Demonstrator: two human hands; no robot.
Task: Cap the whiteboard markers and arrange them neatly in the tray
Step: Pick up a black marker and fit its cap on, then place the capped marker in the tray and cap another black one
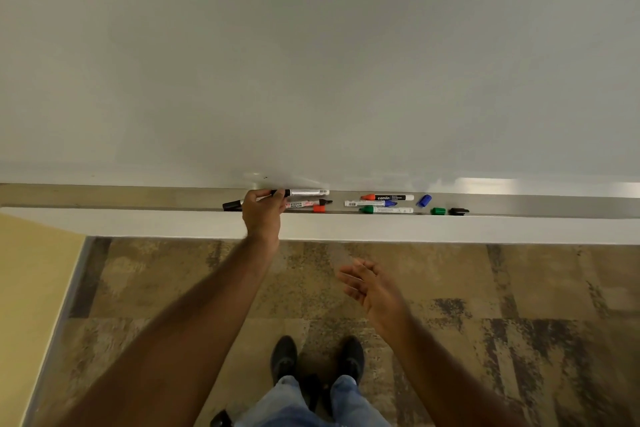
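The metal tray [519, 206] runs along the foot of the whiteboard. My left hand [263, 215] is in the tray, its fingers pinched on the black end of a silver-bodied black marker [306, 192]. A black piece [232, 205] sticks out left of that hand; whether it is held I cannot tell. Beside the hand lie a red-labelled marker [303, 204] and a loose red cap [319, 208]. Further right lie a red marker [387, 197], a blue marker [370, 203] and a green marker [386, 210]. My right hand [372, 288] hovers open below the tray, holding nothing.
Loose caps lie at the right of the tray: blue cap [424, 200], green cap [437, 211], black cap [458, 211]. The whiteboard [311, 62] fills the upper view. Below are patterned carpet [519, 305] and my shoes [317, 357].
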